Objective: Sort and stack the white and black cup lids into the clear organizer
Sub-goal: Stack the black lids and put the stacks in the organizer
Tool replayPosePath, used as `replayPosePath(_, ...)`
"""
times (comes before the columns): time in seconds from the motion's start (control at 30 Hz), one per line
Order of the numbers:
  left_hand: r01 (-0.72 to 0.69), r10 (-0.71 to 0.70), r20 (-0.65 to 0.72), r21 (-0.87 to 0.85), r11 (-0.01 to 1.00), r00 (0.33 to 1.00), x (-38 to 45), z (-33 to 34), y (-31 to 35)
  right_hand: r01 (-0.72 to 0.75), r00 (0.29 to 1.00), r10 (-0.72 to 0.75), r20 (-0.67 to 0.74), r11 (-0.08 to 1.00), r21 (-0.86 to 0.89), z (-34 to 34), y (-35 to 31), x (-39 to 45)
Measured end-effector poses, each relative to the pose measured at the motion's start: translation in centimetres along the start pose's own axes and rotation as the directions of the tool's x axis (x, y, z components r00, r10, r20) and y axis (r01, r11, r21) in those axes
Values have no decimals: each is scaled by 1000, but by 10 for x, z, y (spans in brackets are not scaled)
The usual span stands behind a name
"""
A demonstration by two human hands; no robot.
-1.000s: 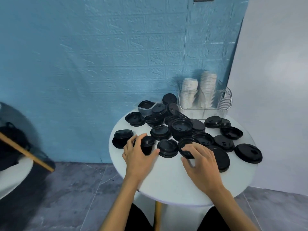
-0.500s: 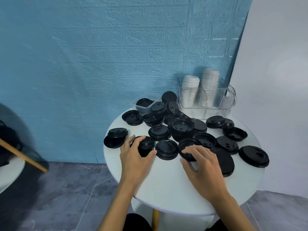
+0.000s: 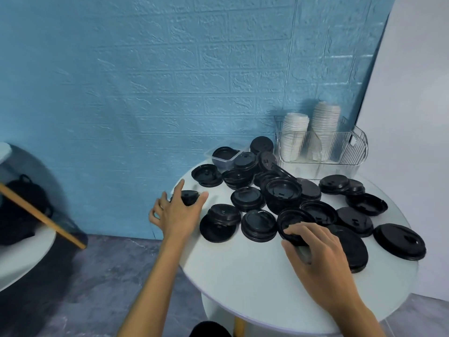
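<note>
Many black lids (image 3: 284, 190) lie scattered and partly stacked across the round white table (image 3: 243, 268). The clear organizer (image 3: 340, 152) stands at the back right and holds two stacks of white lids (image 3: 295, 132). My left hand (image 3: 177, 212) reaches over a black lid (image 3: 189, 195) at the table's left edge, with index finger and thumb spread to either side of it. My right hand (image 3: 315, 251) pinches the near rim of an upturned black lid (image 3: 295, 221) near the table's middle.
A small clear tub (image 3: 223, 160) with a black lid in it sits at the table's back left. The blue wall runs close behind the table. At the left stand another white surface (image 3: 21, 259), a black bag (image 3: 21, 207) and a slanted wooden bar (image 3: 43, 217).
My left hand has left the lid stack near the middle and moved left to the lid at the table's edge. My right hand stays on the same upturned lid.
</note>
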State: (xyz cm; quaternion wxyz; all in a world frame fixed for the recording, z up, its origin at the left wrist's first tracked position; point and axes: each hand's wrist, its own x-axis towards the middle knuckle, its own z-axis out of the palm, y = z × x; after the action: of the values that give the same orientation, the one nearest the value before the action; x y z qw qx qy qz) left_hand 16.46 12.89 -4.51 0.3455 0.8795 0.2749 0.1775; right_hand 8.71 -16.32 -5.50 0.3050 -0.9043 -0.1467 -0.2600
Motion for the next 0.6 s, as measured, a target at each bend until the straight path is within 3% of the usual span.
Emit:
replayPosePath(0.07,-16,15,27,44,999,1000,10,4,-1,-3,1000,3,-1,1000,4,0,0,0)
replayPosePath(0.27,-137,139,-78,25,990,987,4,1,15,-23,1000,23,-3,1000,14,-2,0,-1)
replayPosePath(0.37,-221,208,-111,-122,968,972,-21,-18,30,-31,999,31,-20,999,35,-3,-1,-1)
replayPosePath(0.47,-359,377,-25,-367,858,926,-72,-29,39,-46,997,50,-65,996,74,-5,-2,-1)
replayPosePath(0.6,-463,568,187,-405,788,802,-132,-16,36,-42,991,53,-125,995,92,-9,-1,-1)
